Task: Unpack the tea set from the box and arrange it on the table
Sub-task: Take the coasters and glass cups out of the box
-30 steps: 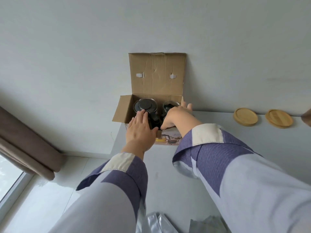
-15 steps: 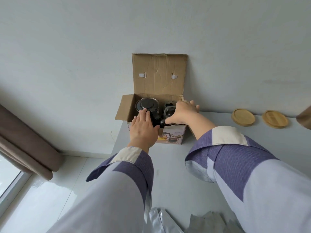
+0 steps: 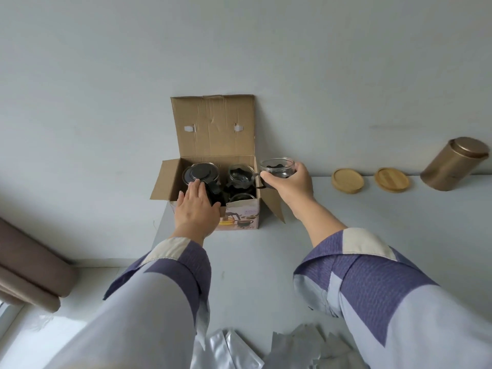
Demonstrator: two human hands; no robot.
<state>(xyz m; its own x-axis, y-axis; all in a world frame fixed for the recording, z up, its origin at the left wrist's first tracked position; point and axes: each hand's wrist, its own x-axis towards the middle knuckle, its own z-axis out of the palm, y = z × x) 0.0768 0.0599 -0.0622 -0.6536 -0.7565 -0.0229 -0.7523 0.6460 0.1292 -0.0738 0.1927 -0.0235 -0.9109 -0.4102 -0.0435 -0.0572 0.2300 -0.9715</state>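
Against the pale wall, your right hand [image 3: 288, 182] grips a glass cup [image 3: 277, 169] just right of the box [image 3: 213, 166], while your flat, spread left hand [image 3: 197, 211] braces it; clipping the flap could jolt the cup loose.

The single head-worn wide-angle view looks forward and steeply down, close over the white table [image 3: 239, 262] toward the wall.

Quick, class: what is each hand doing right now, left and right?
Left hand: open, flat on the teapot in the box.
Right hand: closed, holding a glass cup beside the box.
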